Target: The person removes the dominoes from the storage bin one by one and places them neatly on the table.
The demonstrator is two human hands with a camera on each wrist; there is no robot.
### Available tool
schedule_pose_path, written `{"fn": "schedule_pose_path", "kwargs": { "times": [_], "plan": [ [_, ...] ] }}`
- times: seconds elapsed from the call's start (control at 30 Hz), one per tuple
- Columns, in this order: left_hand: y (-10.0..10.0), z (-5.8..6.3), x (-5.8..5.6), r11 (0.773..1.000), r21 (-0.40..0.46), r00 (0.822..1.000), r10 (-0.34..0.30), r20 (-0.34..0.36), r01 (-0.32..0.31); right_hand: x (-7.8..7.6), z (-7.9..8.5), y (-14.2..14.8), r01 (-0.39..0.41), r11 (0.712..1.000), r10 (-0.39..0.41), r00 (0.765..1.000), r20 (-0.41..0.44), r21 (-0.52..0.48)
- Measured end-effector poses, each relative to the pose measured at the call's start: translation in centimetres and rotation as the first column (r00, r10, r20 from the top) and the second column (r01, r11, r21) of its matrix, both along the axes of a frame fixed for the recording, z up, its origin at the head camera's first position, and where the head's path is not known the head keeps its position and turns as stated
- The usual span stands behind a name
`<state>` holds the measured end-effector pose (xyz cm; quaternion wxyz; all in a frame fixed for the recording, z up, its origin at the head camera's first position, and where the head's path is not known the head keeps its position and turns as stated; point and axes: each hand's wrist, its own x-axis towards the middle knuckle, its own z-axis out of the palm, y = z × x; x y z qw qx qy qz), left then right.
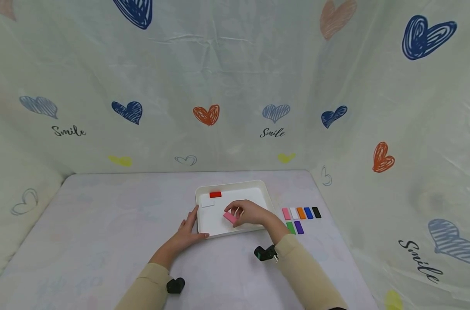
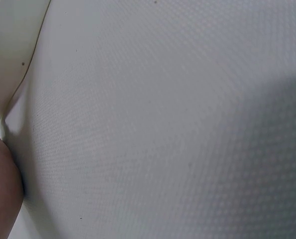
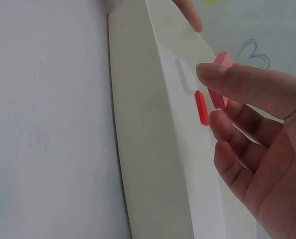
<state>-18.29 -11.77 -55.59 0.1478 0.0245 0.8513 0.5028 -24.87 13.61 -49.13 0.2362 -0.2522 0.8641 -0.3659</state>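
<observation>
A: Where is the pink block [image 1: 230, 217], and what are the hands doing?

B: The person's right hand [image 1: 245, 212] pinches it between thumb and fingertips, tilted, raised above the floor of the white tray [image 1: 254, 193]. The left hand [image 1: 187, 230] grasps nothing; its fingers lie extended along the tray's left wall, with the thumb at the near side.

A: How would that block handle?

B: Probably light and stiff, with flat, smooth faces that could slip a little; it seems unlikely to break. I cannot tell the material. The surest hold is likely a thumb and finger on opposite faces, near the middle.

A: What is in the tray?

B: It is shallow and rectangular, with rounded corners. Toward its far left corner lies a red block [image 1: 215, 194]; just nearer is a white block [image 1: 208, 204], faint against the white floor.

A: And outside it?

B: On the table [image 1: 103, 237], right of the tray, the far row runs second pink block [image 1: 286, 214], second white block [image 1: 294, 213], orange block [image 1: 301, 213], blue block [image 1: 308, 213], black block [image 1: 316, 212]; nearer lie a green block [image 1: 291, 228] and a purple block [image 1: 298, 227]
</observation>
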Motion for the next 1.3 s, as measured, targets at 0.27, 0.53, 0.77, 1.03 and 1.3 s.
{"fn": "schedule_pose_path", "kwargs": {
  "times": [0.27, 0.53, 0.77, 1.03, 1.3],
  "plan": [
    [-0.1, 0.0, 0.1, 1.0, 0.015, 1.0, -0.004, -0.011, 0.004, 0.8, 0.8, 2.6, 0.028, 0.999, -0.028, 1.0, 0.0, -0.041],
    [-0.1, 0.0, 0.1, 1.0, 0.015, 1.0, -0.009, -0.004, 0.009, 1.8, 0.9, 5.5, 0.085, 0.995, -0.086, 0.996, -0.032, -0.043],
    [-0.2, 0.1, 0.1, 1.0, 0.001, 1.0, -0.003, -0.001, 0.003, 2.5, 0.8, 8.2, 0.153, 0.987, -0.155, 0.987, -0.042, -0.043],
    [-0.2, 0.1, 0.0, 1.0, 0.006, 1.0, -0.009, -0.002, 0.009, 3.1, 0.3, 11.2, 0.211, 0.975, -0.215, 0.974, -0.066, -0.067],
    [-0.2, -0.1, 0.1, 1.0, 0.013, 1.0, -0.016, 0.003, 0.016, 4.1, 0.3, 14.2, 0.339, 0.939, -0.34, 0.94, -0.01, -0.054]
  ]
}}
